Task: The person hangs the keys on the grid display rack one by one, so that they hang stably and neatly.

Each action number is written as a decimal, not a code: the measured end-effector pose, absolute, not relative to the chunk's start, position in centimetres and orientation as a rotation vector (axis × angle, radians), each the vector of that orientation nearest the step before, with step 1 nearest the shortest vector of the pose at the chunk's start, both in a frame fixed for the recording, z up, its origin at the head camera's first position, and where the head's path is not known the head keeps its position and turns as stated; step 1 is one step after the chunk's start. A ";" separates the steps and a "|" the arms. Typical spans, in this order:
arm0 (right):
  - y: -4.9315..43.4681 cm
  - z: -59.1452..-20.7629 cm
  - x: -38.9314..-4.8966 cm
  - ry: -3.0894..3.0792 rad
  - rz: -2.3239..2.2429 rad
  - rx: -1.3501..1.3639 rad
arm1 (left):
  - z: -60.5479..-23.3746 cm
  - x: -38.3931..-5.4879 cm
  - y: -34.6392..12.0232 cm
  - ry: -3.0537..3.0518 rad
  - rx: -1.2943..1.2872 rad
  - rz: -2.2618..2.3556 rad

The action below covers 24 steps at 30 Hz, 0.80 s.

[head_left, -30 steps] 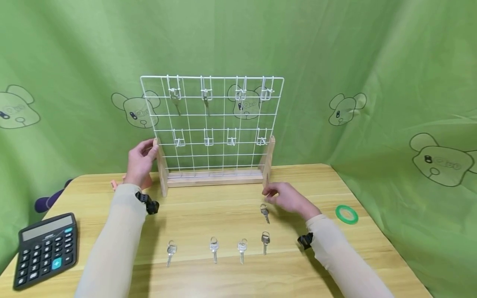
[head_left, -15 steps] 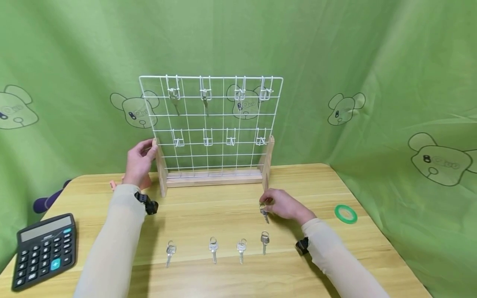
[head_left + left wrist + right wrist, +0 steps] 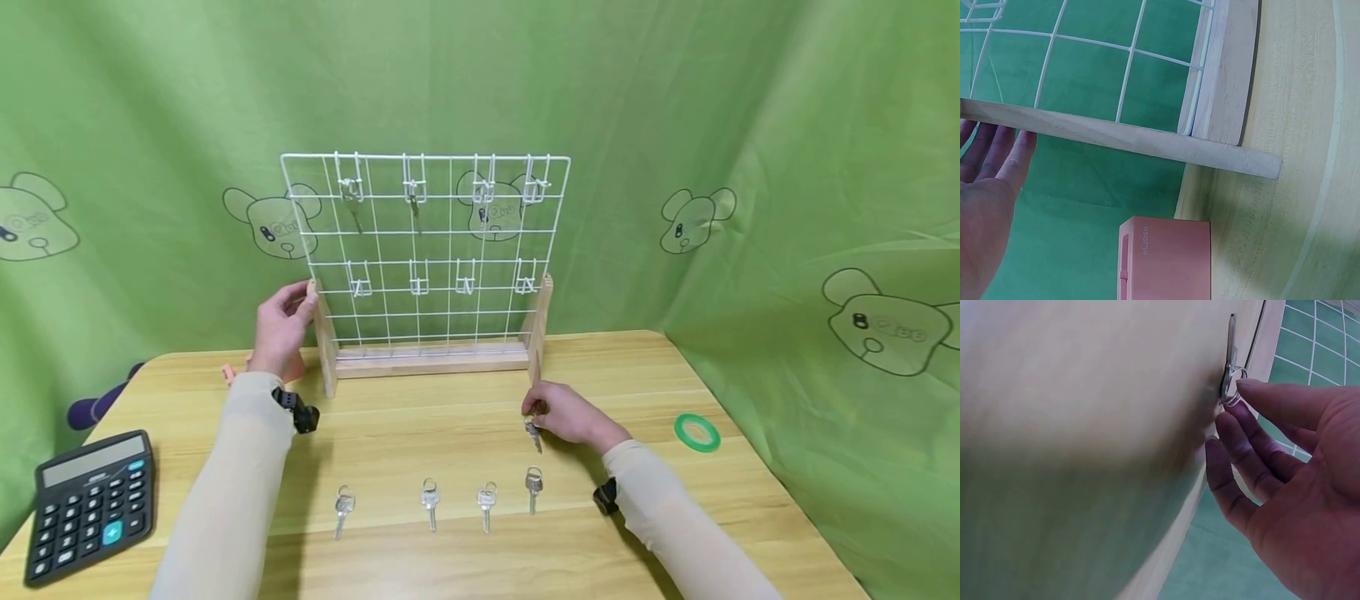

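Note:
A white wire grid rack with hooks stands on wooden supports at the back of the table. My left hand holds the rack's left wooden post near its top; in the left wrist view several fingers reach behind it. Near the right post's foot, my right hand pinches the ring of a key between thumb and fingers, low at the table. Four-like loose keys aside, several keys with rings lie in front, among them a dark-headed key. Keys hang from upper hooks, including one key at left.
A black calculator lies at the left, and a green tape roll at the right. A pink box stands beside the left post. Behind the table hangs a green curtain.
My right hand has moved down and slightly toward me from beside the right post to the key, and its fingers have taken hold of the ring. The left hand stays on the post.

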State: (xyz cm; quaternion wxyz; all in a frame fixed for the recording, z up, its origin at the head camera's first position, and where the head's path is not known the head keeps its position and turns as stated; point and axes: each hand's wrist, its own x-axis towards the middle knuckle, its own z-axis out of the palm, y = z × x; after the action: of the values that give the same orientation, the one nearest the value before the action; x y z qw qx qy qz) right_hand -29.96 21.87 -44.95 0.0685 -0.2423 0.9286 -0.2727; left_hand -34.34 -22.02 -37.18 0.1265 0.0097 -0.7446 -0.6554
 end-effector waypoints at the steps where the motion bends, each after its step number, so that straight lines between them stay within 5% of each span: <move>1: 21.9 -45.0 -30.0 2.795 -0.826 -0.731 | -37.2 -34.3 -22.0 -2.167 0.029 -1.910; 24: 22.8 -44.5 -30.1 2.756 -0.757 -0.757 | -37.1 -34.4 -22.0 -2.167 0.050 -1.915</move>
State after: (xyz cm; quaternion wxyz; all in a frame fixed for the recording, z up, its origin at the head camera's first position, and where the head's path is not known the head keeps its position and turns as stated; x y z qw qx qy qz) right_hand -30.11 22.84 -44.52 0.0923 -0.2550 0.9282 -0.2548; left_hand -34.39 -22.02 -37.15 0.1243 0.0172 -0.7433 -0.6571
